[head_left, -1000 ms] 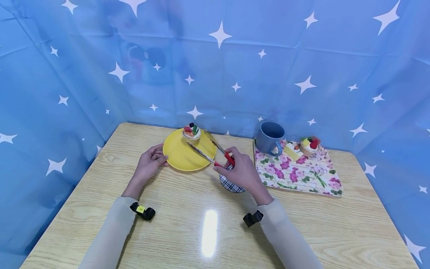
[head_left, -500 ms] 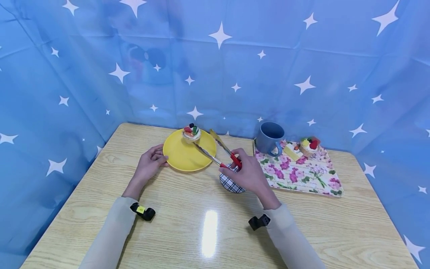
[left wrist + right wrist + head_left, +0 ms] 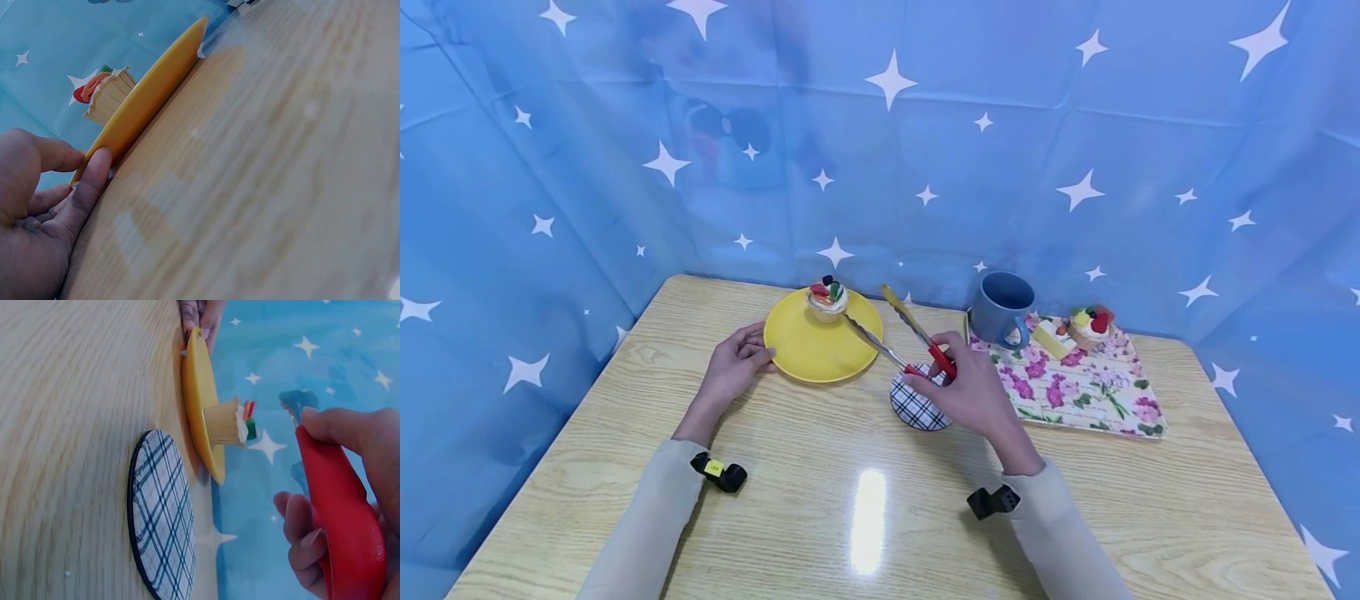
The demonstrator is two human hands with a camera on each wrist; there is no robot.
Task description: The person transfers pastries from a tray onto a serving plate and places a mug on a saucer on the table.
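Observation:
My left hand (image 3: 735,365) pinches the near left rim of a yellow plate (image 3: 805,354) between thumb and fingers, as the left wrist view shows up close. Toward the plate's back stands a fruit-topped cupcake (image 3: 827,300) with cream, upright. My right hand (image 3: 973,392) holds red-handled metal tongs (image 3: 910,321) by their grips. The arms of the tongs are spread, with nothing between them. One tip reaches over the plate's right side, close to the cupcake; whether it touches is hard to tell. A round checked coaster (image 3: 920,408) lies below the right hand, partly covered by it.
At the right a floral tray (image 3: 1075,400) carries a blue mug (image 3: 1002,304), a cake slice (image 3: 1054,337) and a fruit tart (image 3: 1092,325). A blue star-patterned curtain (image 3: 887,167) borders the wooden table (image 3: 790,500) at the back and sides.
The right hand has drawn the tongs rightward and slightly toward me, away from the cupcake, which stays on the plate. My left hand and the plate have kept their place.

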